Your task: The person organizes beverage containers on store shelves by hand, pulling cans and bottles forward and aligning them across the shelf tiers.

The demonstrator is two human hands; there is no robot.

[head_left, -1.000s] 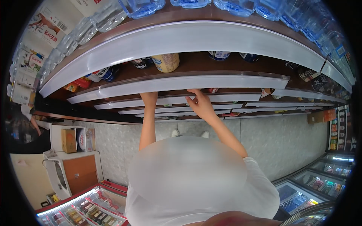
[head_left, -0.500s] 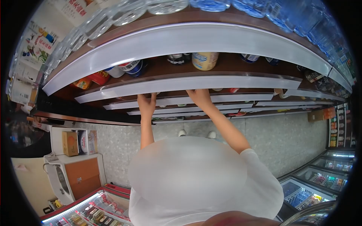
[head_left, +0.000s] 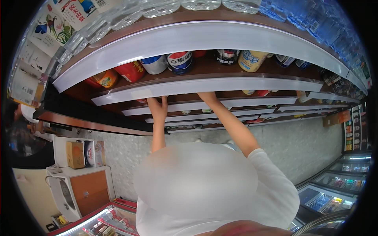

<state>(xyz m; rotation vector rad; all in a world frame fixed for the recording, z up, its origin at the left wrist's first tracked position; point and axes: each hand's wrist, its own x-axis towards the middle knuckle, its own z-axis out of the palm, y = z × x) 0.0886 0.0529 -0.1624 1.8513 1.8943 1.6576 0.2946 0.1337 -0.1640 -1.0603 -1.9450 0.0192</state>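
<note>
My left hand [head_left: 158,110] reaches up under the lip of a shelf [head_left: 204,84]. Its thumb and fingers show spread apart, while the tips are hidden behind the lip. A small piece of a red item [head_left: 141,101] shows beside this hand. Farther right, my right hand [head_left: 207,96] goes under the same lip, and its fingers are out of sight. On the shelf above stand a Pepsi bottle [head_left: 180,63] with Chinese lettering, a dark Pepsi bottle [head_left: 227,57] and a pale yellow bottle [head_left: 251,61].
Clear water bottles [head_left: 161,8] and blue-tinted bottles [head_left: 311,19] line the top. Lower shelf edges [head_left: 220,104] lie beneath my hands. Behind me are lit coolers [head_left: 330,196] and a cabinet with a sink [head_left: 80,188]. A cardboard box [head_left: 332,119] sits on the floor at right.
The view has shifted, so more of the bottles on the shelf above my hands shows. Both hands appear slightly farther right in the picture, still under the same shelf lip.
</note>
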